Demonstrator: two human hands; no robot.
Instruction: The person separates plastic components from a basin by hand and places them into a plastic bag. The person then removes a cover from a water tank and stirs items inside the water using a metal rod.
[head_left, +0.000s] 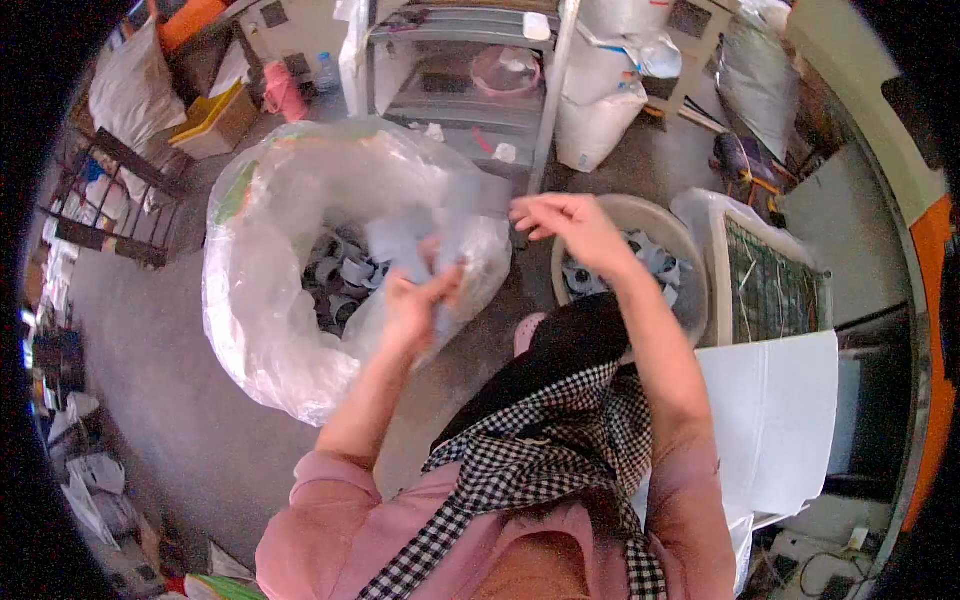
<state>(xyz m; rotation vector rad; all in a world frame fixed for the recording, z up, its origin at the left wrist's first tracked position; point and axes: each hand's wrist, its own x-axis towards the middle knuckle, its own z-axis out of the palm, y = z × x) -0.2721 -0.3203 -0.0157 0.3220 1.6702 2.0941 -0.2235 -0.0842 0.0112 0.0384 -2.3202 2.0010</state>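
Note:
Grey plastic pieces (400,243), smeared by motion, are gripped in my left hand (415,305) above the right side of a large clear plastic bag (250,340). The bag's mouth is rolled open, and similar curved grey pieces (345,275) lie inside. My right hand (575,228) is over the near-left rim of a round beige tub (625,210), its fingers drawn together and pointing left. A blurred grey patch is by its fingertips; whether they hold it is unclear. More grey pieces (655,265) sit in the tub.
A grey metal shelf rack (455,70) stands ahead with a pink basket (505,72). White sacks (600,115) are beside it. A framed panel (775,280) and a white board (770,410) are at the right. A yellow-rimmed box (215,120) and pink jug (283,90) are back left.

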